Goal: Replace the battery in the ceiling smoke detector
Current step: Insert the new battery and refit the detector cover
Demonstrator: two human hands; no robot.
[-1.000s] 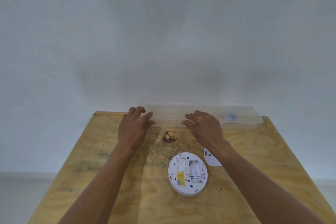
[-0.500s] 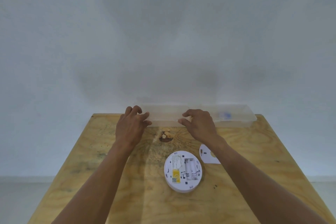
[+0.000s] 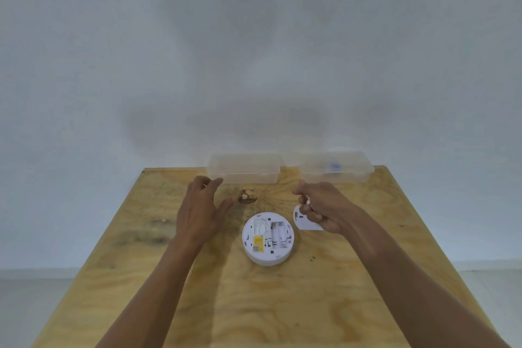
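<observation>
The white round smoke detector (image 3: 267, 239) lies back side up on the plywood table (image 3: 282, 305), with its battery bay and a yellow label showing. Its white cover plate (image 3: 300, 220) lies just to the right, partly hidden under my right hand (image 3: 322, 207). That hand hovers with its fingers curled; a small pale spot shows at the fingertips, and I cannot tell what it is. My left hand (image 3: 200, 209) floats left of the detector, palm down, fingers spread and empty. Neither hand touches the detector.
Two clear plastic boxes stand at the table's far edge against the wall: the left box (image 3: 244, 168) and the right box (image 3: 336, 167), which has something blue inside. A dark knot (image 3: 247, 196) marks the wood between my hands.
Both hands have come off the front edge of the left clear box and drawn back toward me. The left hand has spread its fingers and the right hand has curled.
</observation>
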